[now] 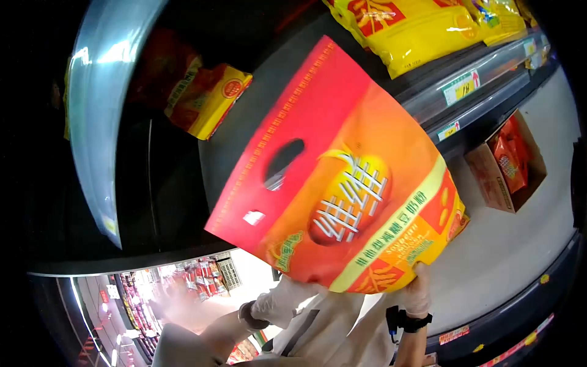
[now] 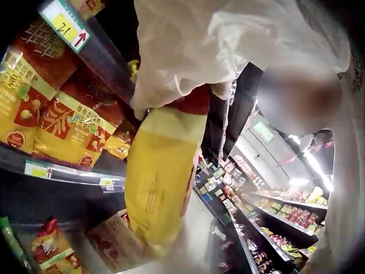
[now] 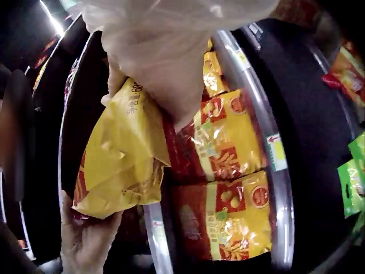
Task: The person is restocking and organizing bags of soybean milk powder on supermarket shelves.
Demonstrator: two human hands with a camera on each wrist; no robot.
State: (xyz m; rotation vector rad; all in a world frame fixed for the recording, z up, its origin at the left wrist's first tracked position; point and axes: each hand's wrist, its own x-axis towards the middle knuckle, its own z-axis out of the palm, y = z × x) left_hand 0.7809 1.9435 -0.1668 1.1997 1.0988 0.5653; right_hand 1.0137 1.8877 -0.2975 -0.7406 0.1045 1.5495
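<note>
A large red, orange and yellow bag of soybean milk powder point(image 1: 361, 202) fills the middle of the head view, tilted, its front facing up and its oval handle hole at the upper left. My gloved left hand point(image 1: 282, 301) grips the bag's lower left edge. At the bottom right corner, my gloved right hand point(image 1: 417, 293) pinches the bag. The left wrist view has the gloved left hand point(image 2: 194, 51) above the bag's yellow side point(image 2: 162, 177). Seen from the right wrist, the right hand point(image 3: 154, 68) holds one end of the bag point(image 3: 122, 154), with the left hand point(image 3: 88, 240) at the other.
Dark shelves with price tags point(image 1: 461, 87) surround the bag. Yellow bags point(image 1: 422, 37) lie on the upper right shelf, and another packet point(image 1: 211, 101) sits at the left. An open cardboard box point(image 1: 489, 177) with red packets stands on the pale lower surface. Similar bags point(image 3: 239, 217) line a shelf.
</note>
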